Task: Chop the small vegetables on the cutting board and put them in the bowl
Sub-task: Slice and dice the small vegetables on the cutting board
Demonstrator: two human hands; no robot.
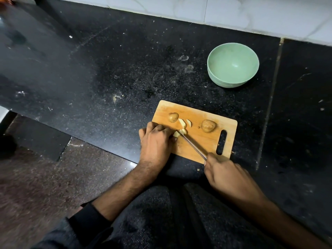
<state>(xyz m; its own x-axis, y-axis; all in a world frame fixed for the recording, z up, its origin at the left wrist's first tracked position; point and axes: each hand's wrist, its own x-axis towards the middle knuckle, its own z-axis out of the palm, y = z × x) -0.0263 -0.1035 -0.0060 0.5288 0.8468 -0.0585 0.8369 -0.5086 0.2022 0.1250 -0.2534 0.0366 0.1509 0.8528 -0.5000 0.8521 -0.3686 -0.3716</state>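
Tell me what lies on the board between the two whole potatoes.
In the head view, pale cut pieces lie on the cutting board between the left potato and the right potato; bare wood fills the remaining gap.

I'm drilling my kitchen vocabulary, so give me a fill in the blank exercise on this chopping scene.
1. The right hand grips a ____.
2. The bowl on the counter is ____ in colour.
3. ____ whole vegetables lie on the cutting board.
4. The left hand holds the piece being ____.

Missing words: knife; green; two; cut
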